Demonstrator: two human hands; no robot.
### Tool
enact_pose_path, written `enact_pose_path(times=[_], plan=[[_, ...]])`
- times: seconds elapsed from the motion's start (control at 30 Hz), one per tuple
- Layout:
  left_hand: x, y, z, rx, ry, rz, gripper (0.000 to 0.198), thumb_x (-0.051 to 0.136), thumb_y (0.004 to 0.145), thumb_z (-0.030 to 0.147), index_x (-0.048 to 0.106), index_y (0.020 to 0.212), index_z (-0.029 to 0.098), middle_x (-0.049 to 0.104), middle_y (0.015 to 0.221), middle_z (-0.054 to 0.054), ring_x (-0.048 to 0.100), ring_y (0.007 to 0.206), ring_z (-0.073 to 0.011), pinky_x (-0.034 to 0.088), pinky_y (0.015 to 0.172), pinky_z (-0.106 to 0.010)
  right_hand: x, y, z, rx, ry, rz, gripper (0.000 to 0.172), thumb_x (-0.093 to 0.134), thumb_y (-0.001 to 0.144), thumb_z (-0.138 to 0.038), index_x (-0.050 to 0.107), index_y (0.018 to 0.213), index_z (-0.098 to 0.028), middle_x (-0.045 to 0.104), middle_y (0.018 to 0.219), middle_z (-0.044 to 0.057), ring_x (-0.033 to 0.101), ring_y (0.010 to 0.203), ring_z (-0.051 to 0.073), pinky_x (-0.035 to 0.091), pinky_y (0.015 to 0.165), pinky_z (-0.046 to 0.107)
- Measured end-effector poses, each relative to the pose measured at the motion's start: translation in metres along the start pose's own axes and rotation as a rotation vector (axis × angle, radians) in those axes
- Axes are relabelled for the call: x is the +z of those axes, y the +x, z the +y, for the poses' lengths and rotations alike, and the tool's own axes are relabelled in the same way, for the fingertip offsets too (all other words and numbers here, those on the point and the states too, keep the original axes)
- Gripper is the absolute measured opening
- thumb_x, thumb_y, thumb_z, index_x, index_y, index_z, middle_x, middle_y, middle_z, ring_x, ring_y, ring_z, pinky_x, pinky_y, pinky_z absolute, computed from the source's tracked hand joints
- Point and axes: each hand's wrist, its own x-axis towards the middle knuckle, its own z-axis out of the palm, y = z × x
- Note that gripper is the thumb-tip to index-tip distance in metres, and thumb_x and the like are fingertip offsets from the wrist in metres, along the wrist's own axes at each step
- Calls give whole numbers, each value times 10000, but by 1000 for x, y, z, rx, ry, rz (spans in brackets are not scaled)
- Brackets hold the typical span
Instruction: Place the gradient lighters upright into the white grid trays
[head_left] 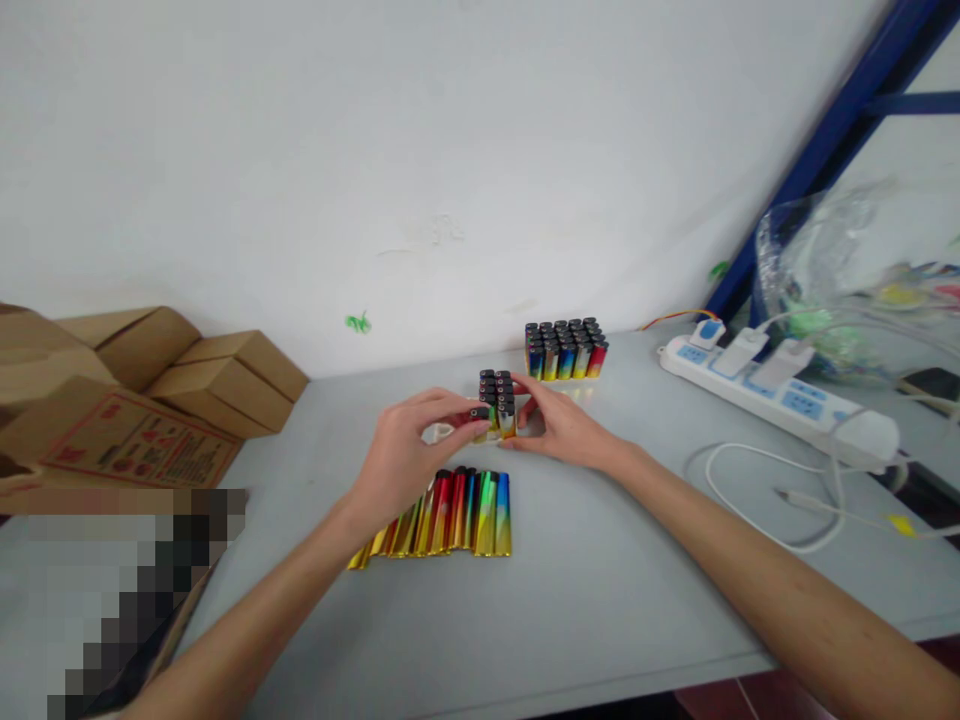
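Left hand pinching one lighter at the upright cluster; right hand bracing the cluster.
With the cluster as dial centre and the wall at 12 o'clock, I observed the left hand (420,435) at 8 o'clock, its fingertips gripping a slim black-capped lighter (481,412) at the cluster's near-left corner. The right hand (559,425) at 3 o'clock clasped the upright two-column cluster of black-capped metallic lighters (496,385) between thumb and fingers. I judged that uneven finger pressure could topple the narrow cluster, and that a low left wrist could scatter the flat row of shiny multicoloured lighters (454,515) at 7 o'clock, partly hidden by that hand. I noted the upright block of black-capped lighters (566,350) at 2 o'clock, limiting right-hand clearance; the white plastic power strip (780,400) at 3; the looped white cable (709,475) at 4, a snag risk; and brown cardboard boxes (217,380) at 9.
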Motion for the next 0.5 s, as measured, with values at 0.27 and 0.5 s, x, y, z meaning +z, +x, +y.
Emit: enact_pose_path(times=[0.27, 0.5], plan=[[10, 7, -15, 142, 246, -14, 245, 705, 946, 317, 713, 1170, 219, 804, 1008, -30, 760, 847, -186, 592, 852, -323, 1, 2, 0, -25, 8, 9, 899, 836, 792, -382, 362, 1529, -183, 636, 1348, 157, 682, 868, 216, 594, 854, 430], [7, 9, -17, 49, 259, -110, 372, 715, 940, 373, 524, 1245, 278, 803, 984, 5, 771, 855, -184, 587, 829, -306, 1, 1, 0, -17, 22, 3, 907, 837, 794, -400, 349, 1537, -218, 630, 1365, 148, 686, 851, 208, 602, 826, 420]])
